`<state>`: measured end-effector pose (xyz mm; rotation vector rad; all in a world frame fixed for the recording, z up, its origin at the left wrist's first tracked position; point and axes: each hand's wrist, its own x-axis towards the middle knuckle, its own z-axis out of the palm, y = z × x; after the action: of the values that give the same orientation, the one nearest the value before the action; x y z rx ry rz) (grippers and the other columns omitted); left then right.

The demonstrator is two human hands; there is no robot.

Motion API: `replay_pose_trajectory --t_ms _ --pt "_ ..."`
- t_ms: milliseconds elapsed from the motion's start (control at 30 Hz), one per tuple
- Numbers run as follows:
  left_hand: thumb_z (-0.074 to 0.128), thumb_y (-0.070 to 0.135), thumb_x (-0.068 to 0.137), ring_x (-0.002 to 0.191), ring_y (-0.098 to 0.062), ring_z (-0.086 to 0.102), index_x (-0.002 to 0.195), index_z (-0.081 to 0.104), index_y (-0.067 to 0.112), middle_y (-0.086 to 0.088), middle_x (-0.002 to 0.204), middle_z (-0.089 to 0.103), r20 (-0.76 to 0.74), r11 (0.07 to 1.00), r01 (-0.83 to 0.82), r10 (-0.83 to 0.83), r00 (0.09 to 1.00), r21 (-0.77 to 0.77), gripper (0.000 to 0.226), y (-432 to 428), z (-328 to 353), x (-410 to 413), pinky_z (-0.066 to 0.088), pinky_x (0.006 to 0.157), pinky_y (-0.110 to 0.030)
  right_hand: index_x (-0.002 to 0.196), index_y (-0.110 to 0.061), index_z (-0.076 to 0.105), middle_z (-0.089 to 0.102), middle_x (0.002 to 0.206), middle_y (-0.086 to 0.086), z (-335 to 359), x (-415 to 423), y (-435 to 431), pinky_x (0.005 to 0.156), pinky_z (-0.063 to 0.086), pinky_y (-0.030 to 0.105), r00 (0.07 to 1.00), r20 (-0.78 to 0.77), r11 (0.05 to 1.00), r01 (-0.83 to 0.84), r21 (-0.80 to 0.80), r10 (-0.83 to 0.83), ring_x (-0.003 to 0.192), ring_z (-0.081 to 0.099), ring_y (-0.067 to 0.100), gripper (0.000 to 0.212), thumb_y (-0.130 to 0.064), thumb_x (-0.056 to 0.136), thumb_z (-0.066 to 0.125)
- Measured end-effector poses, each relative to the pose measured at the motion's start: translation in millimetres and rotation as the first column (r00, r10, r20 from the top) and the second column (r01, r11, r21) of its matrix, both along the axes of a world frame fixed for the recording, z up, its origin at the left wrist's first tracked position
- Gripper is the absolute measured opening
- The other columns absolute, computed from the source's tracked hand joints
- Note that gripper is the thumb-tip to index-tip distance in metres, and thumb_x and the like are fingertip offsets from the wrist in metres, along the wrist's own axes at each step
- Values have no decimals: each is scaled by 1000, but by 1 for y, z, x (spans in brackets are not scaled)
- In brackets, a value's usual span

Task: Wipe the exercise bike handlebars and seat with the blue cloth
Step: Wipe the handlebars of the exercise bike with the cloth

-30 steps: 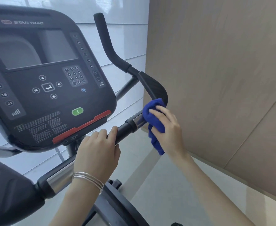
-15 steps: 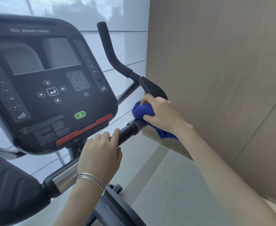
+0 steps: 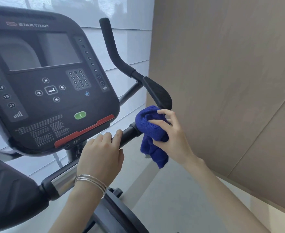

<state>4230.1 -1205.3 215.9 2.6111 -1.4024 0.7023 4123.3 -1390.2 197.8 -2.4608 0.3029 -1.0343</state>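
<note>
Left hand (image 3: 101,152), bangles (image 3: 92,181) on the wrist, grips the horizontal handlebar (image 3: 130,133) with fingers curled over it. Just beside it, the right hand (image 3: 172,132) clasps the bunched blue cloth (image 3: 148,125) against the bar's bend; a tail of it hangs below. The console (image 3: 50,84) stands behind.

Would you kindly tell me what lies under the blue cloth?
The blue cloth, gripped by the right hand, wraps the handlebar just past its black collar. The bar's surface beneath is covered and cannot be seen.
</note>
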Motion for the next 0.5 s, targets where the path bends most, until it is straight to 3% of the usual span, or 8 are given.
replay_pose_trajectory --t_ms 267,333,400,500 --pt "63 26 80 65 -28 57 122 57 10 -8 74 61 -21 999 -24 25 999 39 45 1 1 -1 44 57 -34 117 -20 63 60 126 -3 -29 -39 -5 97 45 30 988 -155 999 19 -48 -26 114 56 19 53 0 69 71" --pt "67 25 77 61 -28 56 119 59 8 -9 71 60 -18 999 -21 22 1000 49 46 2 0 -1 44 55 -34 118 -18 63 62 126 -2 -40 -39 0 97 47 37 972 -233 996 22 -81 -40 115 56 21 54 1 69 72" --pt "73 21 70 54 -29 54 113 63 5 -10 64 59 -5 999 -9 9 1000 31 47 2 0 -1 44 50 -34 114 -16 62 60 125 -1 -48 -32 5 93 50 38 980 -195 998 22 -54 -32 112 56 23 49 0 69 71" --pt "76 19 66 52 -29 54 111 65 4 -10 62 58 15 1000 -2 1 1000 12 48 1 -1 0 45 48 -34 104 -20 54 42 123 -6 -52 -14 13 85 43 12 998 -53 999 44 26 -43 101 53 19 34 -8 75 66"
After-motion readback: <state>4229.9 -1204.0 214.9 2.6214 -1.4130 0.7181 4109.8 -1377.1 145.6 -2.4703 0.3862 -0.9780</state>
